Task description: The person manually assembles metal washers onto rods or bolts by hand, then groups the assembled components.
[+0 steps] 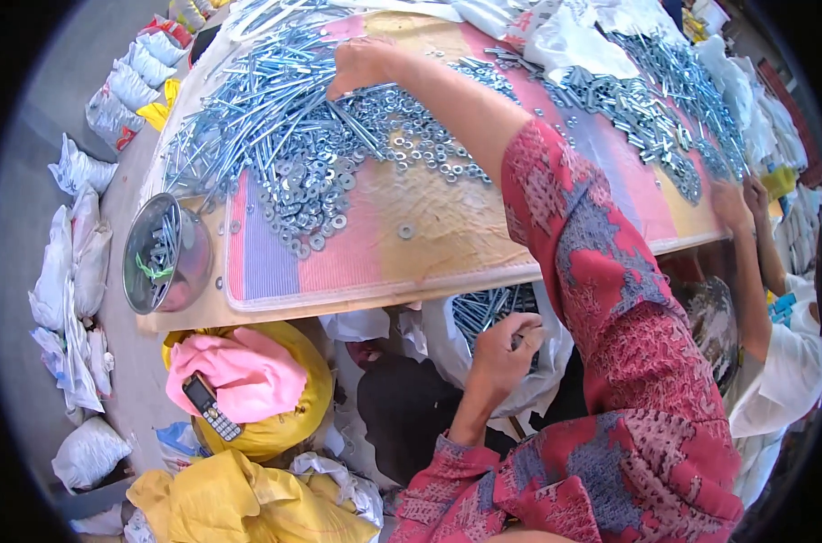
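Note:
My right hand (361,68) reaches far across the table, with bent fingers pressed together at the edge of a heap of long silvery bolts (266,90). Its fingertips are turned away, so what they hold is hidden. My left hand (506,357) is curled in front of the table edge, above a white bag (553,348) filled with bolts (483,312). Something small and grey shows between its thumb and fingers, too small to name. Flat washers (307,195) lie in a pile below the long bolts, and nuts (429,149) spread to their right.
A metal bowl (194,262) with several bolts and a green tie stands at the table's left corner. Metal sleeves (623,113) form another heap. A co-worker's hands (736,204) are at the right. A phone (210,407) and pink cloth (248,366) rest on a yellow sack (316,398).

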A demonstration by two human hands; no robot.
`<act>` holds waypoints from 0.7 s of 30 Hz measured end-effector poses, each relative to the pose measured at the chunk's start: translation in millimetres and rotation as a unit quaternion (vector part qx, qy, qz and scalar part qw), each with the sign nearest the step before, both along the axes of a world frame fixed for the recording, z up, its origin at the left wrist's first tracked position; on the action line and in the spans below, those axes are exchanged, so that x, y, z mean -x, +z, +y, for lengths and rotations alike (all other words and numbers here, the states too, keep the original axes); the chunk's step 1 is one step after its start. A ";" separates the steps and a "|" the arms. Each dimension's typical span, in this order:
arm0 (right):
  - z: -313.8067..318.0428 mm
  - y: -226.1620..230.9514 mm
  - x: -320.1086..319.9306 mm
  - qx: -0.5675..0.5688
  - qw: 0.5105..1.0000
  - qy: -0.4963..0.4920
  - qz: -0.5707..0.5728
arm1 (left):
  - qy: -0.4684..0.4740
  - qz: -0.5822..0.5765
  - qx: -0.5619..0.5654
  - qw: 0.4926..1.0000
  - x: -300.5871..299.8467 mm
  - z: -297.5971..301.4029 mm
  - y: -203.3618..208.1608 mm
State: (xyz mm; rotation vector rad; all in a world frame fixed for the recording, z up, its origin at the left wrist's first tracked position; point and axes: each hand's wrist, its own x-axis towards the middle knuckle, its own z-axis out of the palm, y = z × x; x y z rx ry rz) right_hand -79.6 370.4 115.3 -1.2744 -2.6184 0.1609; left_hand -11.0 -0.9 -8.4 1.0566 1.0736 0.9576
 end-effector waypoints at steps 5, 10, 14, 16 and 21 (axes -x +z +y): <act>61.7 4.6 24.2 0.082 0.974 0.090 -0.190 | 0.023 -0.129 0.045 0.990 -7.1 1.1 -19.7; 6.9 38.8 -30.5 0.107 0.963 0.240 0.067 | 0.047 -0.134 0.064 0.988 4.8 -1.1 -17.8; 9.1 68.2 -1.3 0.191 0.965 -0.103 -0.149 | 0.025 -0.205 0.052 0.977 -12.3 0.5 -15.9; 66.1 18.4 16.2 0.163 0.967 -0.011 -0.194 | 0.025 -0.206 0.056 0.977 -12.2 -2.9 -18.9; 45.3 1.1 31.5 0.047 0.954 0.050 -0.292 | 0.046 -0.207 0.074 0.974 -6.4 -2.6 -10.1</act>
